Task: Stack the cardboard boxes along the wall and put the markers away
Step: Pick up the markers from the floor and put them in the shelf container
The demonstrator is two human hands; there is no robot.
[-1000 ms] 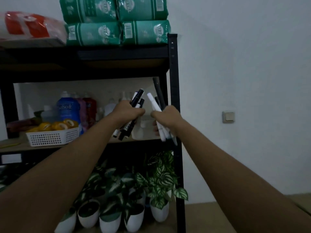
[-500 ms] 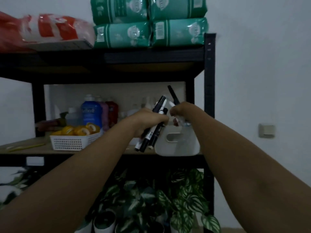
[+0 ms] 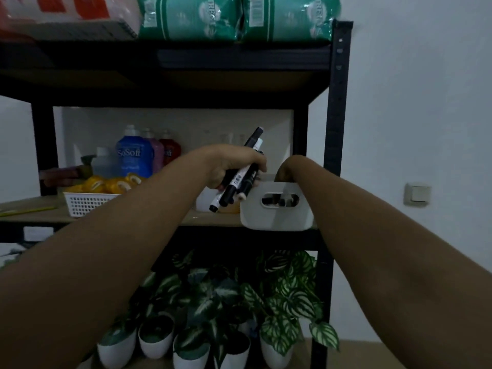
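My left hand (image 3: 234, 167) is closed around a bundle of black and white markers (image 3: 241, 179), held slanted just left of a white plastic bin (image 3: 277, 214) on the middle shelf. My right hand (image 3: 288, 169) dips down into that bin, its fingers hidden behind the rim. Through the bin's handle slot, dark marker ends show inside. I cannot tell whether the right hand still grips any marker. No cardboard boxes are in view.
The black metal rack (image 3: 336, 129) carries green packs (image 3: 239, 17) on top, detergent bottles (image 3: 134, 153) and a white basket of tape rolls (image 3: 87, 202) on the middle shelf. Potted plants (image 3: 213, 315) stand underneath. A wall switch (image 3: 416, 194) is at the right.
My right hand, which held several markers upright, has gone down into the white bin and its markers no longer stick up. The left hand stays beside the bin with its bundle.
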